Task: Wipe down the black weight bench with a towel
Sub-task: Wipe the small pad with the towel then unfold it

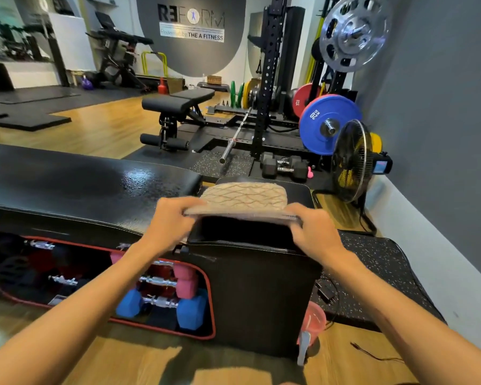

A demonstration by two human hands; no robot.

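The black weight bench (75, 187) stretches from the left edge to the middle, its long pad glossy. A smaller black pad section (297, 193) sits at its right end. A beige folded towel (245, 200) with a wavy red pattern is stretched flat just above that right section. My left hand (172, 220) grips the towel's near left corner. My right hand (314, 229) grips its near right corner. Both forearms reach in from the bottom. The towel hides most of the small pad's top.
Under the bench a red-trimmed opening holds pink and blue dumbbells (178, 295). A black floor fan (350, 159) stands at the right by the grey wall. A barbell (235, 137), black dumbbells (283, 166), a squat rack and another bench (178, 102) lie beyond. A pink cup (314, 320) sits on the floor.
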